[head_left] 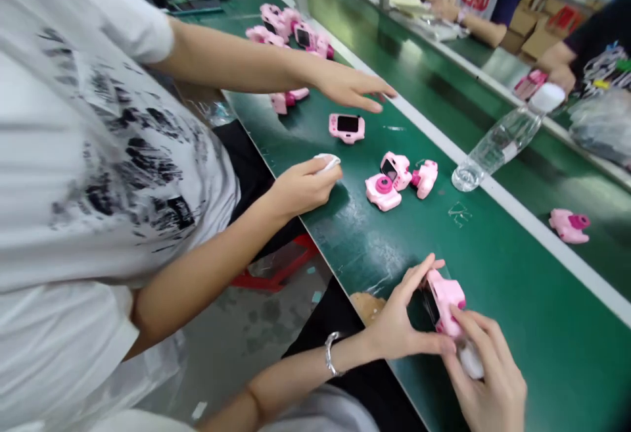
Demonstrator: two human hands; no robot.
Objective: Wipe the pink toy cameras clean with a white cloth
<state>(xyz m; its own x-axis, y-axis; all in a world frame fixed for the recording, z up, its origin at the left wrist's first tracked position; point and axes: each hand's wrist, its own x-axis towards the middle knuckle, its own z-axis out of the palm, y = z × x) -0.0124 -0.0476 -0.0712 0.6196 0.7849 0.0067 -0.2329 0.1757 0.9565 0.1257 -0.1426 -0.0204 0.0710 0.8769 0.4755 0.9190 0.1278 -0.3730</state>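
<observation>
Low on the right, a pink toy camera (447, 302) is held between my two hands above the green table. My left hand (401, 320), with a silver bracelet at its wrist, grips the camera by its ends, thumb below and fingers above. My right hand (493, 366) has its fingers on the camera's near side and also holds a white wad (470, 360), partly hidden by the fingers. The camera's dark screen faces left. Farther up the table lie a pink camera with a magenta lens (383, 191) and two more beside it.
At the left, a co-worker in a white shirt (118, 156) reaches over the table with one hand and holds a white cloth (327, 162) in the other. A clear bottle (507, 139) lies across the white strip. More pink cameras (303, 36) are piled at the back.
</observation>
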